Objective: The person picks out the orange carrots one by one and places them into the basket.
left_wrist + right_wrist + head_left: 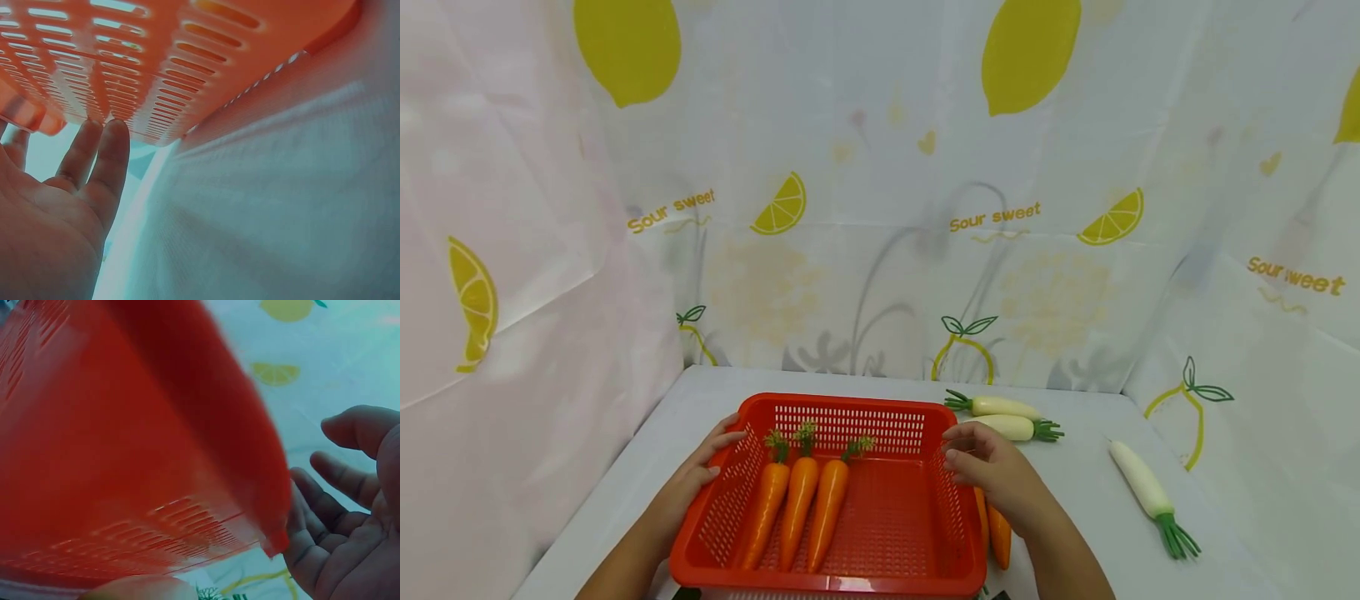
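Observation:
A red plastic basket [895,517] with slotted walls stands at the front of the table. Three orange carrots [800,504] with leafy green tops lie side by side in its left half. At the basket's left rim is my left hand [688,479]; in the left wrist view, straight fingers [112,156] touch the slotted outer wall. My right hand [988,458] is at the right rim, its fingers loosely bent and the thumb apart from the rim. In the right wrist view its fingers [312,550] are beside the basket's corner, holding nothing visible.
More carrots [1000,533] lie outside the basket, partly hidden by my right arm. Two white radishes [1011,427] lie behind the right hand, and another radish [1142,479] lies farther right. Lemon-printed cloth [865,292] hangs round the white table [1067,500].

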{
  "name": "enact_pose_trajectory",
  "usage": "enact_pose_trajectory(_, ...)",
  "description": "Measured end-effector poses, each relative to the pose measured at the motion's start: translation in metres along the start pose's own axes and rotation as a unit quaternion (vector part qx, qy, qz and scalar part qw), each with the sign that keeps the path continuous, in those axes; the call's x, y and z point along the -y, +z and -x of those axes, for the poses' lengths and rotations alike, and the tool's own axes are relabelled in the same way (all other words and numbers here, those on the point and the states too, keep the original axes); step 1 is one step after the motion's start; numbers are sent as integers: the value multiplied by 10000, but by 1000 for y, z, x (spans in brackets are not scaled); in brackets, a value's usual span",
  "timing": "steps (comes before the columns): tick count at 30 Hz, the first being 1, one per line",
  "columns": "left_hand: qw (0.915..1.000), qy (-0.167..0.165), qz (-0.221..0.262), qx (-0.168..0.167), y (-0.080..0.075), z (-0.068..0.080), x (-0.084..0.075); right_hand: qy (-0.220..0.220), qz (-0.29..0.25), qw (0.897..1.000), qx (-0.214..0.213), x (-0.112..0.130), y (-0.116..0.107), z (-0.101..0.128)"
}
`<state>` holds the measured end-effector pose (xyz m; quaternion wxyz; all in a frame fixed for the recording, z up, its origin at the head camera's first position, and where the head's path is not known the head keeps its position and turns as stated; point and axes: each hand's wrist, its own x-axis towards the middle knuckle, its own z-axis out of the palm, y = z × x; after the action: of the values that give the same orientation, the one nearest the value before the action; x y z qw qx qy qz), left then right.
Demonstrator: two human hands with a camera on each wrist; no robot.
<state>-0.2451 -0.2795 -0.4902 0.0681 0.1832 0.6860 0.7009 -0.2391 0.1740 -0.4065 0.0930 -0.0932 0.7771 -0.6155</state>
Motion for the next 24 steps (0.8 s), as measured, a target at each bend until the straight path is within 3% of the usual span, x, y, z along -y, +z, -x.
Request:
enact_pose_trajectory(6, 10000, -2, -13, -23, 0, 0, 1, 167, -391, 9943, -975, -9, -1, -2)
enact_pose_trajectory(10, 10000, 49, -5, -13, -1, 1, 2, 336, -309, 9883, -1458, -15, -6, -2)
enact_pose_trajectory(17, 9998, 172, 53, 131, -2, 1, 3, 484, 204, 9859, -1588, -31, -21, 2)
enact_pose_trajectory(24, 9999, 130, -41, 11, -1, 1, 2, 581, 344, 9854, -1562, -45, -32, 4)
